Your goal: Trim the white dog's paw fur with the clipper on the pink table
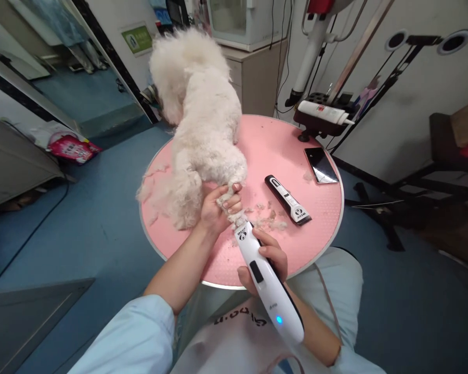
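A fluffy white dog stands on a round pink table, its rear toward me and its head at the far side. My left hand is wrapped round the dog's hind leg, lifted toward me. In my right hand is a white pet hair clipper with a lit blue light. Its blade end touches or nearly touches the fur at the paw; the blade itself is hidden. Beside them on the table lies a second, smaller black-and-white clipper.
Clipped fur tufts lie scattered near the smaller clipper. A phone rests by the table's right edge. Behind it, a holder carries a white tube. A red bag is on the floor at left, near a mirror.
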`<state>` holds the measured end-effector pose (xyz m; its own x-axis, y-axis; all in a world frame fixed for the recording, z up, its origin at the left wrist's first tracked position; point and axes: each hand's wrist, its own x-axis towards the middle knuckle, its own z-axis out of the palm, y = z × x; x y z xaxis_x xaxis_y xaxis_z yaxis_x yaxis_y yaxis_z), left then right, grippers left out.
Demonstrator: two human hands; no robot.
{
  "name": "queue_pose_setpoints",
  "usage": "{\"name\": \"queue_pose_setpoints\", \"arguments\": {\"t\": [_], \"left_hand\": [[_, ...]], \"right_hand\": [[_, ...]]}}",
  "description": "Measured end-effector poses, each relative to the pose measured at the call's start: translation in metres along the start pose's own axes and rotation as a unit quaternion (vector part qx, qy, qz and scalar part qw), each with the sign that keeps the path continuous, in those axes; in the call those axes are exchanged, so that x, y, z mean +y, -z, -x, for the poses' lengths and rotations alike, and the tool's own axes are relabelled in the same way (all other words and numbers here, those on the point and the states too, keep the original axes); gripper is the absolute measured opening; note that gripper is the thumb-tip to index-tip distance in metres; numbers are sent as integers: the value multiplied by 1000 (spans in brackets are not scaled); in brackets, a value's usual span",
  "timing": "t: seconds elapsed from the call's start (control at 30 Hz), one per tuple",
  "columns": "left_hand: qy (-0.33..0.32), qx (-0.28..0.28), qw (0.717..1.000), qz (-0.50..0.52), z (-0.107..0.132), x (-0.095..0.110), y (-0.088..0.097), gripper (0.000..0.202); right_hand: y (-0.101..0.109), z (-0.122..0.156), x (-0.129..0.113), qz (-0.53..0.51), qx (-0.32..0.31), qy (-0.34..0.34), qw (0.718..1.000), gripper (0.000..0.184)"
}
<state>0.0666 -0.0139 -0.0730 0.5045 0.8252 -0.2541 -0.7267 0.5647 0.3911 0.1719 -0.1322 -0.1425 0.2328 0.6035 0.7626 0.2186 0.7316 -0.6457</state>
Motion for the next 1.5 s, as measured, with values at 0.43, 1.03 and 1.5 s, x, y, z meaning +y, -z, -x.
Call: {"name": "queue_pose_setpoints", "arguments": {"t": [0.43,1.03,1.5], "left_hand": [[27,10,1000,-9,-1,0,-11,31],[122,-137,982,39,-30,-13,-44,45],[129,-126,978,107,-48,-20,-68,25]], "right_hand": [[21,-24,-20,107,-142,-105,978,24],[35,-42,24,-107,-89,-245,959,36],[50,-48,-14,233,-13,37,972,48]]}}
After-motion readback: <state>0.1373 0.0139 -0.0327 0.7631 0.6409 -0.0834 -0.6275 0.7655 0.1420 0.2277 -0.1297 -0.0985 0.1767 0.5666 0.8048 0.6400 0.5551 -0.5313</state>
